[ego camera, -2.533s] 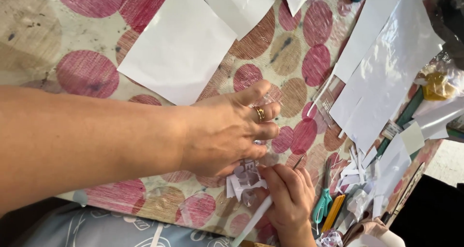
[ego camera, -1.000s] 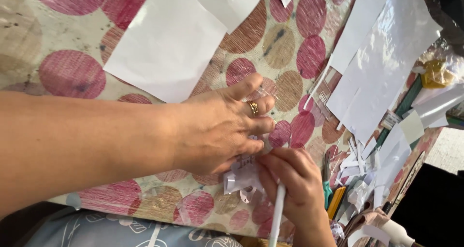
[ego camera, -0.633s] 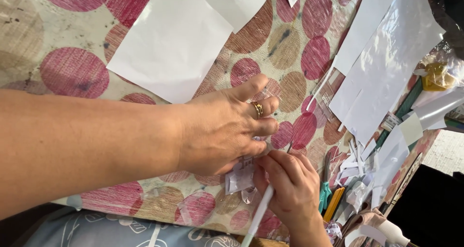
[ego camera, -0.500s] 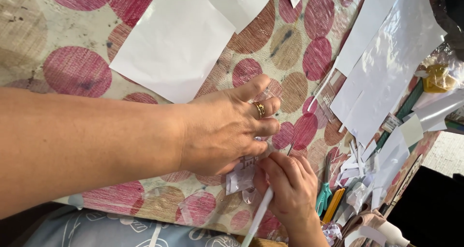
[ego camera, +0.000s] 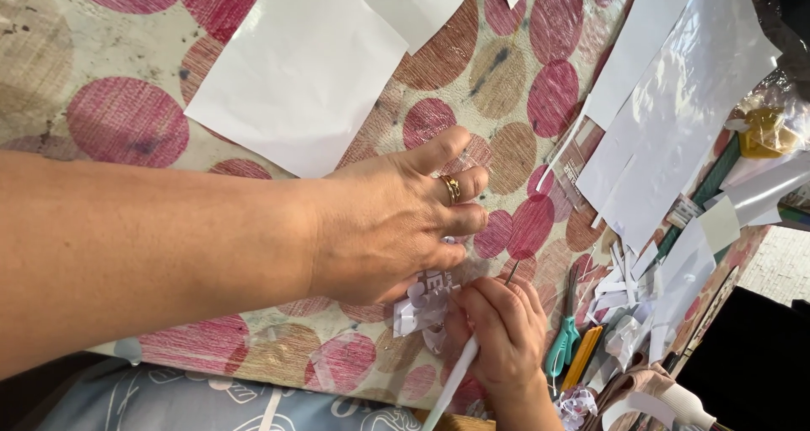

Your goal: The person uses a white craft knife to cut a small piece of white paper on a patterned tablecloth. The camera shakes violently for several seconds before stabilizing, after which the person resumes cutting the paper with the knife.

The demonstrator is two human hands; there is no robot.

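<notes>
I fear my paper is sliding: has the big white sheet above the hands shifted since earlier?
No. The white sheet keeps its lower corner by the same red dot of the tablecloth.

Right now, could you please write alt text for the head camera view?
A left hand pins a small cut white paper piece to a pink-dotted tablecloth while the right hand works it with a thin white tool.

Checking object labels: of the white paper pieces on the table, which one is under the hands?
The small cut-out paper piece, pinned by the left hand beside the right hand holding a thin white tool. The large plain sheets lie untouched farther up.
</notes>
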